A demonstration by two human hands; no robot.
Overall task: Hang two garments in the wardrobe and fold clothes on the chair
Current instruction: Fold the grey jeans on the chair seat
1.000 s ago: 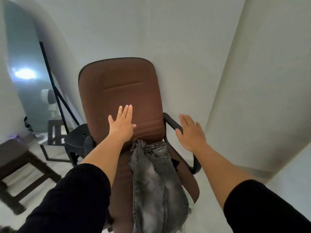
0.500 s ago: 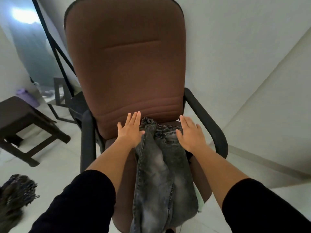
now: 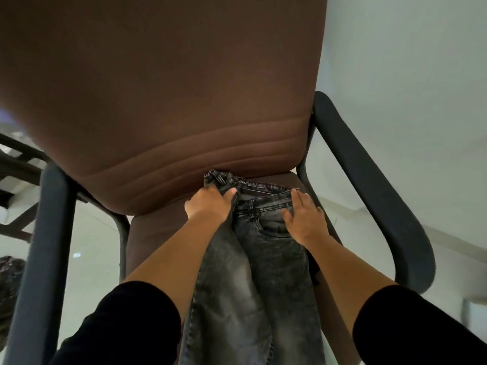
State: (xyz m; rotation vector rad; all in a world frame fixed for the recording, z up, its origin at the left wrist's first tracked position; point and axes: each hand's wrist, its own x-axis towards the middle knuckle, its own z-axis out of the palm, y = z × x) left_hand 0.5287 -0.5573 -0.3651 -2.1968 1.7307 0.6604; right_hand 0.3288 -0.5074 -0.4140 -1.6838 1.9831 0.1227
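Now both hands have reached the jeans [image 3: 253, 272] on the chair [image 3: 184, 101] | left hand [image 3: 208, 205] grip apparently clamped on the waistband | right hand [image 3: 305, 219] flat beside it, fingers apart | folding starts.

The left hand's [image 3: 209, 205] fingertips are buried in the bunched waistband of the jeans [image 3: 253, 272], so the grip there cannot be read. The jeans' legs run off the bottom edge, well below both hands' fingers. The chair's [image 3: 163, 101] backrest is cut by the top edge. A dark patterned bundle [image 3: 9, 283] at the left edge is too blurred to identify.
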